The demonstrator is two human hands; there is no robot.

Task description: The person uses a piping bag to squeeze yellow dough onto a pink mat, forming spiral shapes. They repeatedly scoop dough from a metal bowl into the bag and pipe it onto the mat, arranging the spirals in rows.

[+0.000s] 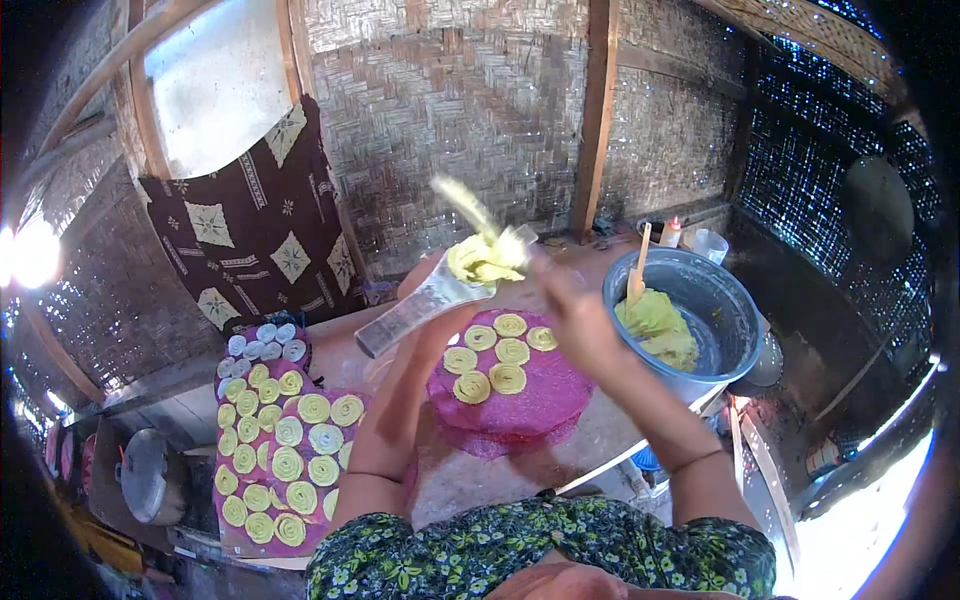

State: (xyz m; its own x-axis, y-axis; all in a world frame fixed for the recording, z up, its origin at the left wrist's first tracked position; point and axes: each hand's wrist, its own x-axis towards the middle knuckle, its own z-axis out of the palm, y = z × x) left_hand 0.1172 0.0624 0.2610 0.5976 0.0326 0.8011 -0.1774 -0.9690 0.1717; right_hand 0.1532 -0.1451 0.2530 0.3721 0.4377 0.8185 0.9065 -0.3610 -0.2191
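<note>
My left hand (428, 282) is closed around a greyish translucent press with a long flat handle (420, 312), held above the work surface. Soft yellow dough (486, 258) is heaped on the press's far end. From the right, my right hand (575, 305) reaches to the dough, blurred by motion. In line with its fingers runs a pale, dough-coated stick (462, 203), also blurred, which the hand appears to grip. Below lies a round mat covered in pink mesh (545, 385), bearing several yellow dough coils (512, 351).
At right stands a grey-blue basin (735, 300) holding yellow dough (660, 328) and a wooden spatula (639, 262). A bottle (670, 232) and clear cup (711, 246) are behind it. More coils (287, 464) cover pink mesh at left. A lidded pot (150, 478) sits lower left.
</note>
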